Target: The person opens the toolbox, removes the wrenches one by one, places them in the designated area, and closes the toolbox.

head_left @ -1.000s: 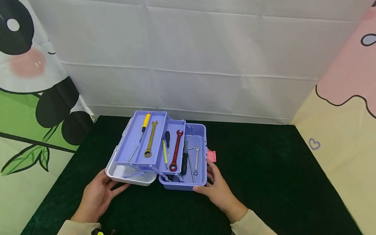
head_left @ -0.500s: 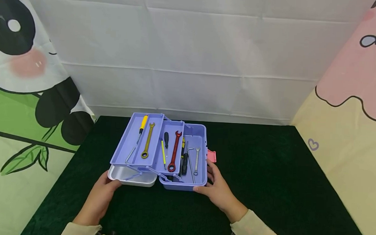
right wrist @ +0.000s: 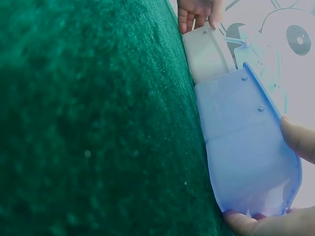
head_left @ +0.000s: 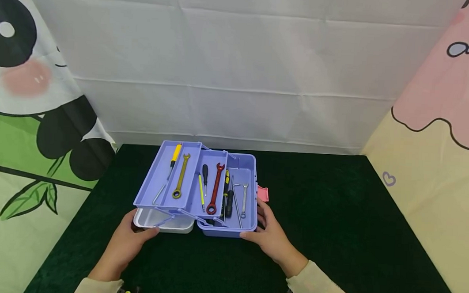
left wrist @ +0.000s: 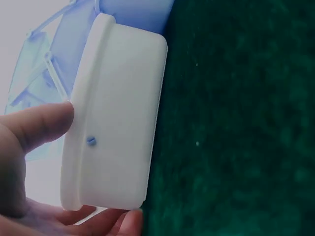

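Observation:
A purple toolbox (head_left: 226, 233) stands unfolded, its white lid (head_left: 182, 224) laid out to the left and two stepped trays (head_left: 159, 169) spread above. At the lid's left front corner, my left hand (head_left: 123, 242) grips it, thumb (left wrist: 51, 123) on the rim and fingers below. My right hand (head_left: 274, 239) holds the base's right front corner, thumb in front and fingers along the side. Inside the trays lie a gold wrench (head_left: 181, 176), a yellow-handled screwdriver (head_left: 176, 153) and a red wrench (head_left: 215, 189). Within the base are a silver wrench (head_left: 244, 200) and a black screwdriver (head_left: 230, 201).
A pink latch (head_left: 262, 193) juts from the base's right side. Dark green cloth (head_left: 334, 222) covers the table. Behind it hangs a white sheet (head_left: 238, 76), with cartoon-printed cloths on both sides.
The trays have swung a little left and lower, with the lid lying flatter. My left thumb has shifted along the lid's front rim. The right hand has kept its place.

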A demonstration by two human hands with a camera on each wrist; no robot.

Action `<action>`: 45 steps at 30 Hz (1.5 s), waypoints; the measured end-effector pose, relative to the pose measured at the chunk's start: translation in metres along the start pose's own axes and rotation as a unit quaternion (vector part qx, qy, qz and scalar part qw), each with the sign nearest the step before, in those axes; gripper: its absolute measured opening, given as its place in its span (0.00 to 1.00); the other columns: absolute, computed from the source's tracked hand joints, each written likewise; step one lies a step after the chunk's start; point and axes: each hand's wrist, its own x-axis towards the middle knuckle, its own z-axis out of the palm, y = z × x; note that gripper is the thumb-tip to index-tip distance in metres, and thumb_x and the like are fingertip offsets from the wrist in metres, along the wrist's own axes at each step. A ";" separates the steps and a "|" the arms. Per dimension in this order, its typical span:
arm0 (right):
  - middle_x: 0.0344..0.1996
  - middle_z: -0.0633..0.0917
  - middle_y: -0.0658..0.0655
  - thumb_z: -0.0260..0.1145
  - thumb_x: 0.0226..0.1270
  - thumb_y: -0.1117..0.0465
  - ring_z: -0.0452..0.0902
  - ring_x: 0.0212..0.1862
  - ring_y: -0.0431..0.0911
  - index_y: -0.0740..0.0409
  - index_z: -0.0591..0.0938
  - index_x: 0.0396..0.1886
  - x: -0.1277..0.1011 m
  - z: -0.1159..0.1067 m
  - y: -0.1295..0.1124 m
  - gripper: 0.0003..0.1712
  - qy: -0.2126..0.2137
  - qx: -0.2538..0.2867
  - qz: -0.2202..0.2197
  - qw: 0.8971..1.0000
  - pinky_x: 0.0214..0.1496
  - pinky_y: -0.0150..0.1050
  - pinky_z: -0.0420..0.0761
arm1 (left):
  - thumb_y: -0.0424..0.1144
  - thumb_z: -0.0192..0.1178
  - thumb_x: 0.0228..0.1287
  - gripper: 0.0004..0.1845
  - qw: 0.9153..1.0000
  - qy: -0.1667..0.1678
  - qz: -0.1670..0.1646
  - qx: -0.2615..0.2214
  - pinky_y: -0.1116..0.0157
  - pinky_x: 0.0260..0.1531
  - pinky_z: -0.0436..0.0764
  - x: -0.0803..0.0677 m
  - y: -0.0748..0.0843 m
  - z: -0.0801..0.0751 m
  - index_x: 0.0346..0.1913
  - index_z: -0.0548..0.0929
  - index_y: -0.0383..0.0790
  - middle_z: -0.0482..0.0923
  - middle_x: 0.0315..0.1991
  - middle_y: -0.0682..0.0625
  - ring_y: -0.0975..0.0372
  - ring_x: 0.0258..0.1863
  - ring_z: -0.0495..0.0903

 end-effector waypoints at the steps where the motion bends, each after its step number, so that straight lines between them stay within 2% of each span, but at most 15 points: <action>1: 0.77 0.60 0.63 0.78 0.61 0.66 0.61 0.76 0.58 0.41 0.49 0.84 0.001 0.000 0.000 0.61 0.000 -0.001 -0.001 1.000 0.73 0.55 0.68 | 0.46 0.68 0.71 0.54 1.000 0.002 0.004 -0.001 0.42 0.66 0.70 0.000 0.001 -0.001 0.83 0.40 0.37 0.54 0.76 0.33 0.42 0.68 0.67; 3: 0.77 0.60 0.63 0.78 0.62 0.66 0.61 0.76 0.58 0.42 0.50 0.84 0.001 0.001 0.000 0.61 0.003 -0.005 -0.002 1.000 0.73 0.57 0.68 | 0.46 0.70 0.69 0.56 1.000 0.006 0.011 -0.004 0.42 0.66 0.71 0.000 0.004 -0.001 0.83 0.40 0.38 0.54 0.76 0.33 0.42 0.68 0.67; 7: 0.78 0.60 0.63 0.77 0.62 0.67 0.61 0.76 0.58 0.42 0.49 0.84 0.002 0.001 0.000 0.60 0.006 -0.019 0.000 1.000 0.72 0.57 0.68 | 0.53 0.73 0.63 0.62 1.000 0.010 0.023 0.005 0.39 0.66 0.70 0.001 0.005 -0.002 0.83 0.38 0.42 0.52 0.77 0.34 0.41 0.67 0.66; 14: 0.77 0.61 0.62 0.76 0.64 0.66 0.62 0.75 0.57 0.43 0.51 0.84 -0.001 -0.001 -0.001 0.58 0.010 -0.039 0.007 0.999 0.72 0.57 0.69 | 0.58 0.75 0.58 0.65 0.999 0.011 0.039 0.017 0.37 0.64 0.71 0.009 0.002 -0.004 0.84 0.38 0.48 0.53 0.78 0.36 0.40 0.66 0.67; 20: 0.76 0.63 0.62 0.75 0.65 0.67 0.63 0.74 0.58 0.47 0.54 0.83 -0.003 -0.005 -0.007 0.54 0.010 -0.043 0.012 0.999 0.71 0.55 0.70 | 0.54 0.76 0.59 0.66 1.000 0.003 0.031 0.001 0.36 0.66 0.67 0.010 0.004 -0.004 0.84 0.35 0.48 0.50 0.79 0.35 0.39 0.70 0.63; 24: 0.75 0.65 0.62 0.75 0.65 0.65 0.65 0.74 0.58 0.52 0.56 0.82 -0.005 -0.008 -0.014 0.52 0.032 -0.068 0.017 0.997 0.72 0.55 0.69 | 0.51 0.77 0.59 0.67 1.000 -0.001 0.022 0.001 0.35 0.67 0.66 0.010 0.006 -0.004 0.84 0.34 0.47 0.49 0.79 0.33 0.38 0.71 0.61; 30: 0.77 0.64 0.59 0.75 0.66 0.63 0.63 0.75 0.56 0.56 0.59 0.80 -0.007 -0.011 -0.032 0.48 0.064 -0.142 -0.003 0.988 0.75 0.56 0.64 | 0.49 0.77 0.59 0.67 1.000 0.000 0.015 0.007 0.35 0.67 0.64 0.009 0.007 -0.003 0.83 0.33 0.46 0.48 0.79 0.33 0.38 0.71 0.61; 39: 0.76 0.65 0.60 0.72 0.70 0.61 0.63 0.75 0.56 0.53 0.59 0.80 0.006 -0.012 -0.063 0.45 0.031 -0.215 -0.072 0.973 0.75 0.56 0.64 | 0.51 0.78 0.58 0.67 1.000 0.007 0.008 0.019 0.34 0.67 0.64 0.007 0.007 -0.002 0.84 0.34 0.45 0.50 0.79 0.34 0.39 0.69 0.63; 45: 0.76 0.64 0.57 0.71 0.72 0.56 0.65 0.73 0.57 0.49 0.59 0.81 0.021 -0.001 -0.085 0.44 0.008 -0.277 -0.069 0.958 0.72 0.58 0.69 | 0.51 0.78 0.57 0.68 1.000 0.009 0.005 0.024 0.34 0.67 0.63 0.007 0.008 -0.002 0.84 0.35 0.46 0.50 0.79 0.34 0.39 0.69 0.62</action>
